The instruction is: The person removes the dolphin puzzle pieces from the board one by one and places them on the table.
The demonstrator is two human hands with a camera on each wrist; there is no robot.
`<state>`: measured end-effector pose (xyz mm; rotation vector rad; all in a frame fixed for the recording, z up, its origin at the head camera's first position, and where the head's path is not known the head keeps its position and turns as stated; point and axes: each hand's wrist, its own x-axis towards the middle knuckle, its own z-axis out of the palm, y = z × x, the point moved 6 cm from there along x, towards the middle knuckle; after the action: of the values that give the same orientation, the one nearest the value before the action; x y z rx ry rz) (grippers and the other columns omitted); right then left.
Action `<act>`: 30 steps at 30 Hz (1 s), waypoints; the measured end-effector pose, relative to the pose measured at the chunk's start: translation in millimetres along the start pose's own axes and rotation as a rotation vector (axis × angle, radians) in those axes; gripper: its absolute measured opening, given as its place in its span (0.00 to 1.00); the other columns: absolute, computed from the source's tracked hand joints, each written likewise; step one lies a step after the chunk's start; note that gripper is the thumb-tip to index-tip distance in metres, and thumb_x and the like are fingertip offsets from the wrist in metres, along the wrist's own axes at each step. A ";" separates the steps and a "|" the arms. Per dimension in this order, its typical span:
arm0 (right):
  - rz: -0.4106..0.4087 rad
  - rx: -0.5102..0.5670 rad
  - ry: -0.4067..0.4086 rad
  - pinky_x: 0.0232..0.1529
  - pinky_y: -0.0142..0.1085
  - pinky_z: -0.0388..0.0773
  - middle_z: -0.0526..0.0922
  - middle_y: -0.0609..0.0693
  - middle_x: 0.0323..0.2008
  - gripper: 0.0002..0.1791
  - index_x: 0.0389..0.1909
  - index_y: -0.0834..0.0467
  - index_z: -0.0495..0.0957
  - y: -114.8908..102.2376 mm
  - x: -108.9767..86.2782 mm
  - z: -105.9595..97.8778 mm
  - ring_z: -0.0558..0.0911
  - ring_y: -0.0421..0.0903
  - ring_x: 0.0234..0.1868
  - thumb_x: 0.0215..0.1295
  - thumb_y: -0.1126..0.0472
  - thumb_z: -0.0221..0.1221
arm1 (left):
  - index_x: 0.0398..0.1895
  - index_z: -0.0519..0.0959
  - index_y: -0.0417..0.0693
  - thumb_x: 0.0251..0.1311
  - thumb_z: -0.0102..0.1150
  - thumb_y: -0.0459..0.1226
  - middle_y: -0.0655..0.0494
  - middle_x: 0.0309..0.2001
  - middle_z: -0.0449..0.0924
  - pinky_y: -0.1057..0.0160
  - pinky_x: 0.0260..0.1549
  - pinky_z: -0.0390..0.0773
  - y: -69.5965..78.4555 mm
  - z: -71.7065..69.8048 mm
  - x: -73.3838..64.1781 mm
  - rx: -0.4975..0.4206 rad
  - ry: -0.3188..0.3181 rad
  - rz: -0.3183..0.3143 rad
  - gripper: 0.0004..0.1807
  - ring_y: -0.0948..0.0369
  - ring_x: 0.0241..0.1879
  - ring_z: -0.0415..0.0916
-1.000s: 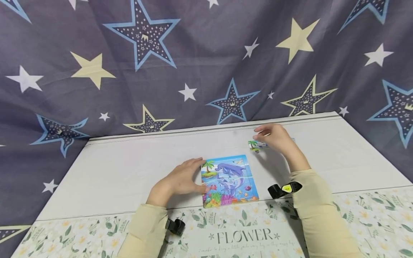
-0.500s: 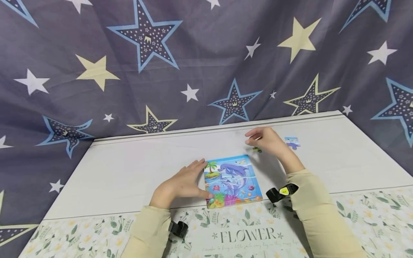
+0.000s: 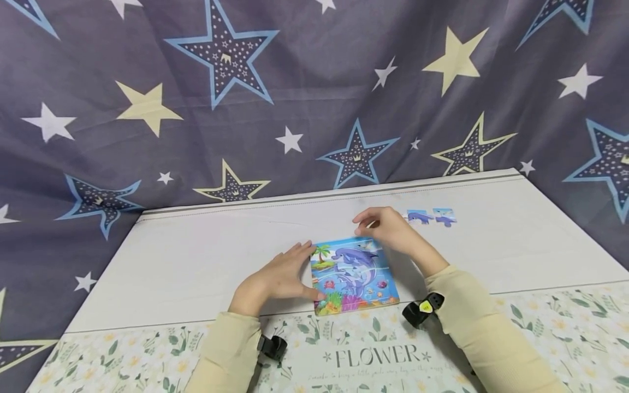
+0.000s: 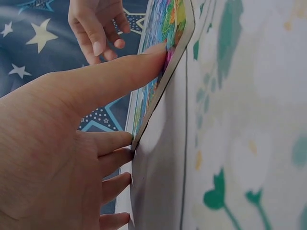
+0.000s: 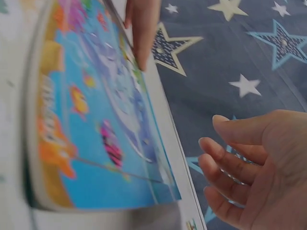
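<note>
A square dolphin jigsaw puzzle in a blue-bordered tray lies at the middle of the white table area. My left hand spreads along its left side: the thumb rests on the lower left of the picture, and the fingertips lie by the upper left corner. My right hand hovers over the tray's upper right edge, its fingers loosely bent. The right wrist view shows nothing between the fingers of that hand. Two loose jigsaw pieces, a blue-purple one and another one, lie behind the right hand.
The white sheet covers the table's back, and a floral strip lettered FLOWER runs along the front. A dark star-patterned cloth hangs behind. Part of a further piece shows at the bottom of the right wrist view.
My right hand has moved left and toward me, from over the loose pieces to the tray's upper right edge, uncovering two pieces. The left hand stays at the tray.
</note>
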<state>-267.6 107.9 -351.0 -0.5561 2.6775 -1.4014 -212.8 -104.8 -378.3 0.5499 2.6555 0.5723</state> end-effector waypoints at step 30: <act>0.013 -0.097 -0.250 0.38 0.36 0.80 0.82 0.52 0.41 0.15 0.48 0.61 0.83 -26.7 -20.7 64.5 0.80 0.44 0.37 0.59 0.67 0.69 | 0.78 0.53 0.43 0.46 0.73 0.57 0.47 0.78 0.47 0.42 0.73 0.43 -2.7 0.4 0.0 -0.013 0.008 0.011 0.60 0.49 0.77 0.40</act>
<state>-226.2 50.8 -369.2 -0.6714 2.5521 -1.1199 -213.4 -106.9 -379.9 0.5595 2.6558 0.5958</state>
